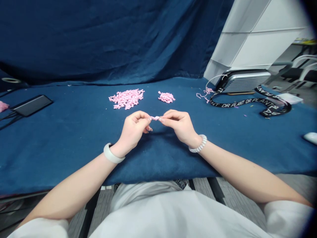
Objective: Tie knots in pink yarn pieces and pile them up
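Between my fingertips, a small pink twisted piece (155, 118), like a short bit of knotted yarn, is stretched level above the blue cloth. My left hand (135, 128) pinches one end of it with thumb and forefinger. The other end is pinched the same way by my right hand (180, 125). Just beyond my hands lie a wide, loose pile of similar pink pieces (127, 99) on the left and a smaller, rounder pink heap (166, 97) on the right. Whether the held piece is knotted or only twisted is too small to tell.
Blue cloth (74, 142) covers the table. A black power bank-like slab (32, 105) with cables lies at left. At right are a ribbed silver case (245, 82), a black lettered strap (237, 104), pink scraps (207, 92) and a white rounded object (310, 137). A blue curtain (111, 39) hangs behind.
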A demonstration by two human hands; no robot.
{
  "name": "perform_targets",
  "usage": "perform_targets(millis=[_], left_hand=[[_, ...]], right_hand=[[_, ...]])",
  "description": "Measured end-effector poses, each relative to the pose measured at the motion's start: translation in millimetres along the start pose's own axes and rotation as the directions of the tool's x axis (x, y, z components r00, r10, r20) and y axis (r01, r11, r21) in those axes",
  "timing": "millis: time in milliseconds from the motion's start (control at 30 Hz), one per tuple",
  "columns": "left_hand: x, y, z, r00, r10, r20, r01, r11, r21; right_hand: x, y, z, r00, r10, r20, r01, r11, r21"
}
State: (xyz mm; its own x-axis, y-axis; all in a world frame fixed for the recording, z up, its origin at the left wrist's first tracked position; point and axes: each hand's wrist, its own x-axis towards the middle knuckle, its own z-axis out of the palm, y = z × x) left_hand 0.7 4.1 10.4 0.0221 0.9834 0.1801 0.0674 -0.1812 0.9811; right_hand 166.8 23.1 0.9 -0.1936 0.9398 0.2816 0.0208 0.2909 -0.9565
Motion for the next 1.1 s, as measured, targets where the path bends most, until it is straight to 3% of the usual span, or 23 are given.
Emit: perform_targets(millis=[167, 333, 500, 700, 900, 1100], left_hand=[[0.0, -2.0, -1.7, 0.998, -0.027, 0.052, 0.030, 0.998, -0.053], [-1.6, 0.5, 0.8, 0.991, -0.019, 0.135, 0.016, 1.000, 0.021], [-1.8, -0.9, 2.1, 0.991, 0.069, 0.115, -0.081, 0.991, 0.108], [-0.6, -5.0, 1.4, 0.993, 0.094, 0.072, -0.099, 0.992, 0.075], [1.5, -7.6, 2.4, 0.999, 0.043, 0.019, -0.042, 0.998, -0.038], [-0.1, -8.6, 5.3, 0.999, 0.010, 0.051, -0.007, 0.998, -0.055]], right_hand=[[0.7, 0.6, 0.7, 0.999, 0.045, 0.026, -0.046, 0.998, 0.032], [0.4, -0.2, 1.0, 0.994, 0.085, 0.069, -0.086, 0.996, 0.017], [-1.0, -4.1, 3.2, 0.990, 0.122, 0.071, -0.123, 0.992, -0.001], [-2.5, -4.5, 5.3, 0.993, 0.089, 0.083, -0.091, 0.996, 0.017], [-0.1, 3.0, 1.7, 0.971, 0.141, 0.194, -0.160, 0.983, 0.085], [-0.6, -1.8, 7.1, 0.969, 0.152, 0.195, -0.144, 0.988, -0.055]])
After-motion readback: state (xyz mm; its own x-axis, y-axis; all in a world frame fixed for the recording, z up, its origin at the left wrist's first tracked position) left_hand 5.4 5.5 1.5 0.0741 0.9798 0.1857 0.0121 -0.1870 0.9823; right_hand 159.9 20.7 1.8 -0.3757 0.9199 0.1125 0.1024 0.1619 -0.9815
